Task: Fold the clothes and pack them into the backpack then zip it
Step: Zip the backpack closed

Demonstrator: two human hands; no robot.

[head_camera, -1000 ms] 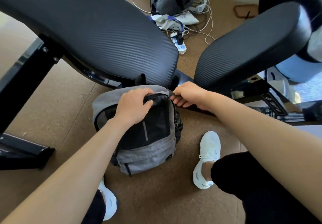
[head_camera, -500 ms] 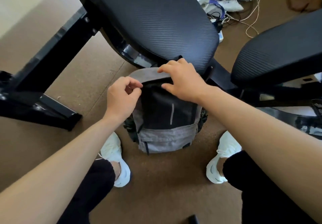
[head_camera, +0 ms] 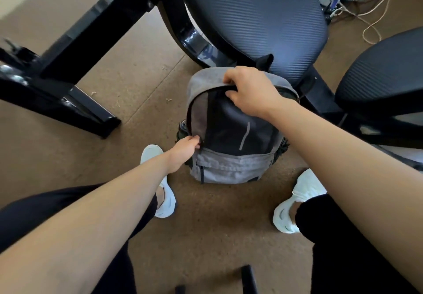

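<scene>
1. Downward went the left hand [head_camera: 183, 150] since a moment ago, from the backpack's [head_camera: 231, 163] top to its side, where its fingers [head_camera: 194, 141] pinch the zip pull [head_camera: 199, 147].
2. Right hand [head_camera: 249, 90] curls over the bag's top, steadying it just before the chair seat [head_camera: 251, 19].
3. Yanked hard, the zip could snag cloth; with a slack top grip, the bag might tip.
4. Brown floor [head_camera: 137, 83] lies below that seat, with cables [head_camera: 370, 14] beyond.

Bright daylight from the upper left, soft shadows, strong wide-angle bending at the edges, slight motion blur.
</scene>
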